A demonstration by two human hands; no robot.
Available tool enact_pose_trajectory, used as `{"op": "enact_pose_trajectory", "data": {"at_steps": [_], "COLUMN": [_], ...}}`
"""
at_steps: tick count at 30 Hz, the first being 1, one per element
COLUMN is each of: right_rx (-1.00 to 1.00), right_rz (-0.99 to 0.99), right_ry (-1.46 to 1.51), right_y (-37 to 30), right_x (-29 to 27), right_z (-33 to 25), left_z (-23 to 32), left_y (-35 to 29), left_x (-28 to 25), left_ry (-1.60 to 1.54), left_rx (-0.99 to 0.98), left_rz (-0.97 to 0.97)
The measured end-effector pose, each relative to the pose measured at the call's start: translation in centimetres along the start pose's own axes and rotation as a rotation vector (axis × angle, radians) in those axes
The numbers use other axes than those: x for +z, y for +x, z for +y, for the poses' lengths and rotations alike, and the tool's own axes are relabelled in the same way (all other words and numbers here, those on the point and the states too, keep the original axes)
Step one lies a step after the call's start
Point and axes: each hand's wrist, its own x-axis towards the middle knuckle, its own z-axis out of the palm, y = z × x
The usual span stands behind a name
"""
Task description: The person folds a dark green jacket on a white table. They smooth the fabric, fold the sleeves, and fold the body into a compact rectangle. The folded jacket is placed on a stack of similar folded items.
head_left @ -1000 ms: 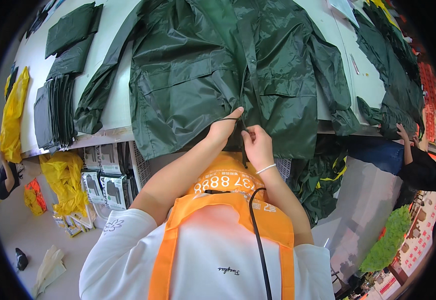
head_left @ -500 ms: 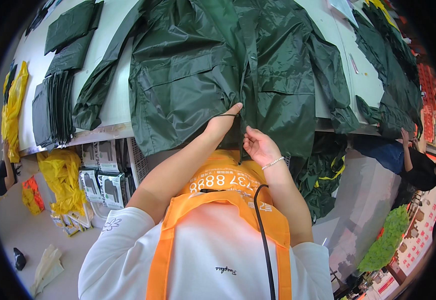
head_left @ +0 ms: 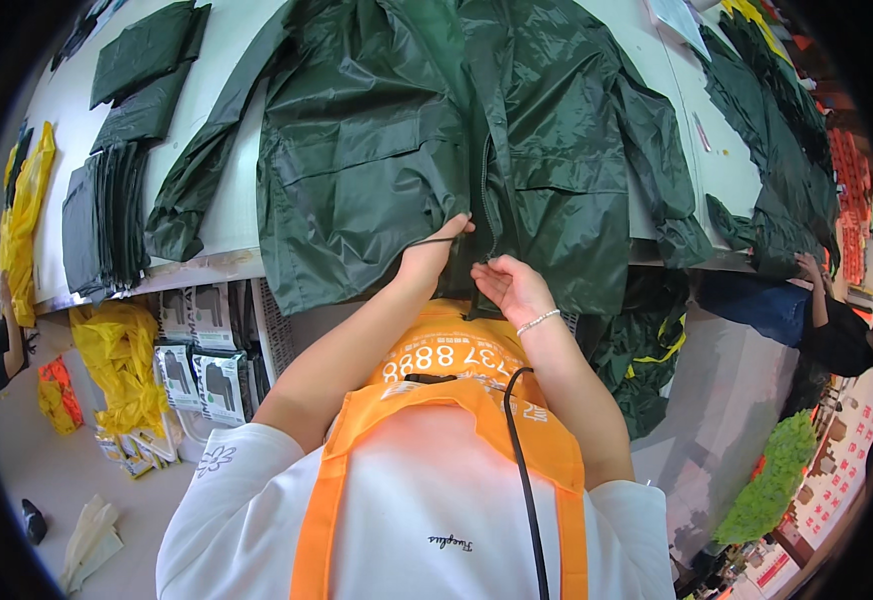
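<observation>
A dark green raincoat (head_left: 347,125) lies spread on the table, its front parted and its hem hanging over the near edge. My left hand (head_left: 432,255) is closed on the front edge of the left panel, thumb on top; a thin dark loop crosses this hand. The zip (head_left: 490,200) runs down the edge of the right panel. At its lower end my right hand (head_left: 517,290), with a pale bracelet at the wrist, pinches the panel's bottom corner. What exactly lies between those fingertips is too small to make out.
Folded dark green garments (head_left: 107,215) are stacked at the left of the table (head_left: 227,215), beside a yellow garment (head_left: 29,220). Packaged garments (head_left: 219,380) and yellow plastic (head_left: 122,365) sit below. More green garments (head_left: 782,170) lie right, near another person (head_left: 837,320).
My right hand has shifted left toward my left hand, which has moved slightly left. The raincoat's front edges have spread apart near the hem, and the zip's teeth now show more.
</observation>
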Motion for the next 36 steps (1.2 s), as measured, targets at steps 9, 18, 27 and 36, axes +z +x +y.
{"op": "enact_pose_trajectory", "data": {"at_steps": [9, 18, 27, 36], "right_rx": [0.041, -0.047, -0.105, -0.146], "right_rz": [-0.122, -0.087, -0.012, -0.065], "right_ry": [0.082, -0.096, -0.164, 0.08], "right_y": [0.5, -0.2, -0.9, 0.0], "right_x": [1.2, 1.8, 2.5, 1.4], "right_z": [0.5, 0.5, 1.2, 2.1], "left_z": [-2.7, -3.1, -1.5, -1.5], "left_y": [-0.7, -0.5, -0.2, -2.0], "left_x": [-2.3, -2.3, -1.0, -2.0], "left_ry": [-0.284, -0.168, 0.1, -0.021], "left_rx": [-0.14, -0.154, -0.123, -0.072], "left_rz": [-0.118, -0.004, 0.063, -0.02]}}
